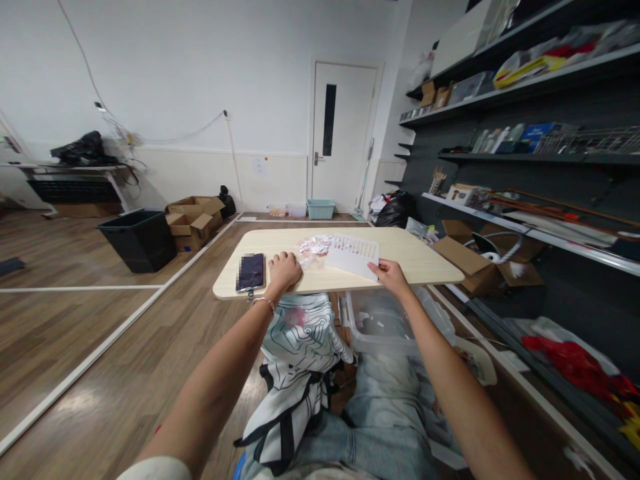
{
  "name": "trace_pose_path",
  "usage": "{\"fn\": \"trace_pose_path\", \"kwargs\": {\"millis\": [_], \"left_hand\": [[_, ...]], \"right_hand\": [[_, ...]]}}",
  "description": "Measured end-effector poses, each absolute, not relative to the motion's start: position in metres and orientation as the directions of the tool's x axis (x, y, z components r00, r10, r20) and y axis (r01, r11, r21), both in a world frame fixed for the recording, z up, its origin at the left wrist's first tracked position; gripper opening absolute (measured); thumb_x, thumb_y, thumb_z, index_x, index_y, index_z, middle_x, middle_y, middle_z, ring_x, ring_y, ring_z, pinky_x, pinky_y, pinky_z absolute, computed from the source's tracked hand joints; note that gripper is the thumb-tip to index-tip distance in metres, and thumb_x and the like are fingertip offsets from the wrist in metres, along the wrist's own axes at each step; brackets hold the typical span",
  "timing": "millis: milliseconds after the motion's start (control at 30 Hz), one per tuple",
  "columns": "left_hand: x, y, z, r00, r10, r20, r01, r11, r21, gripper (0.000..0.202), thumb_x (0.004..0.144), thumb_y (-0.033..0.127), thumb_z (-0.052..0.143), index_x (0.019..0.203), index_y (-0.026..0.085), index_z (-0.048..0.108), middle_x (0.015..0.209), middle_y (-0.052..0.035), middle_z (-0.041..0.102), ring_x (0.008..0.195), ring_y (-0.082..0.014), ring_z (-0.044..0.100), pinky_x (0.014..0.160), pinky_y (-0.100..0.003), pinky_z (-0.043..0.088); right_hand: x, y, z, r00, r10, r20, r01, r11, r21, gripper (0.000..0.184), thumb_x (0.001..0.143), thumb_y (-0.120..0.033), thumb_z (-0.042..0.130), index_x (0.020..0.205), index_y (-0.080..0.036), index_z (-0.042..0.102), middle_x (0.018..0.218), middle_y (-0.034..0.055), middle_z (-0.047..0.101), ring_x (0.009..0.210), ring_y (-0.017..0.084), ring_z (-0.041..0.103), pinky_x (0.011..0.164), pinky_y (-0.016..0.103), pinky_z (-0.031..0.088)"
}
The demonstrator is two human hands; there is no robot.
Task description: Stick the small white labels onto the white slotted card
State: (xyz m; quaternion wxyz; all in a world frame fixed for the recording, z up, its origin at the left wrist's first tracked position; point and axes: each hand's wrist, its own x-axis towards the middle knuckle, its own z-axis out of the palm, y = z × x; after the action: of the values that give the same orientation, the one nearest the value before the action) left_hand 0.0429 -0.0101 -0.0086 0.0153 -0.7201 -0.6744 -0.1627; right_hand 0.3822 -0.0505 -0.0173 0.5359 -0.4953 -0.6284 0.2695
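Currently, the right hand (390, 274) is pinching a slotted card (350, 262) near the table's (430, 261) front edge, probably needing steadiness; the left hand (285, 269) is resting half-curled, contents unclear.

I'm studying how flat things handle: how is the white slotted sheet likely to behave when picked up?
The white slotted sheet is likely fairly stiff: it looks flat with the right hand gripping one edge. It's probably light, being thin. The narrow strips between its slots may bend or tear sooner than its solid part.
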Motion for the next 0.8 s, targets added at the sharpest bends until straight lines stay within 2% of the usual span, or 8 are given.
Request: {"fn": "trace_pose_path", "kwargs": {"millis": [233,400,533,800], "left_hand": [[0.042,-0.011,-0.008,0.044,0.966,0.254,0.976,-0.096,0.194,0.046,0.105,0.033,0.032,0.135,0.015,0.063,0.144,-0.0216,0.062,0.135,-0.0375,0.054,0.110,-0.051,0.039],[0.042,-0.011,-0.008,0.042,0.968,0.248,0.978,-0.091,0.189,0.047,0.105,0.033,0.032,0.135,0.014,0.063,0.144,-0.0216,0.062,0.135,-0.0371,0.055,0.110,-0.050,0.040],[0.043,-0.010,-0.008,0.041,0.968,0.248,0.980,-0.088,0.180,0.047,0.106,0.034,0.032,0.135,0.014,0.063,0.144,-0.0209,0.062,0.135,-0.0367,0.055,0.110,-0.049,0.040],[0.042,-0.008,-0.009,0.042,0.970,0.239,0.982,-0.085,0.171,0.047,0.107,0.035,0.031,0.136,0.015,0.062,0.145,-0.0208,0.062,0.136,-0.0371,0.055,0.110,-0.049,0.040]], "right_hand": [[0.381,-0.048,-0.020,0.110,0.891,0.440,0.357,0.377,-0.855,0.070,0.069,-0.078,0.081,0.097,-0.014,0.084,0.102,0.0167,0.084,0.096,0.037,0.080,0.087,0.049,0.065],[0.383,-0.052,-0.016,0.060,0.882,0.467,0.337,0.422,-0.842,0.070,0.070,-0.078,0.080,0.098,-0.014,0.084,0.100,0.0147,0.084,0.091,0.034,0.079,0.080,0.044,0.065],[0.380,-0.058,-0.013,0.015,0.893,0.451,0.321,0.422,-0.848,0.066,0.071,-0.074,0.083,0.101,-0.015,0.085,0.101,0.0130,0.084,0.090,0.033,0.079,0.080,0.044,0.065],[0.379,-0.064,-0.009,-0.047,0.919,0.392,0.347,0.383,-0.856,0.060,0.072,-0.070,0.083,0.097,-0.016,0.084,0.092,0.0094,0.084,0.084,0.031,0.076,0.072,0.040,0.064]]}}
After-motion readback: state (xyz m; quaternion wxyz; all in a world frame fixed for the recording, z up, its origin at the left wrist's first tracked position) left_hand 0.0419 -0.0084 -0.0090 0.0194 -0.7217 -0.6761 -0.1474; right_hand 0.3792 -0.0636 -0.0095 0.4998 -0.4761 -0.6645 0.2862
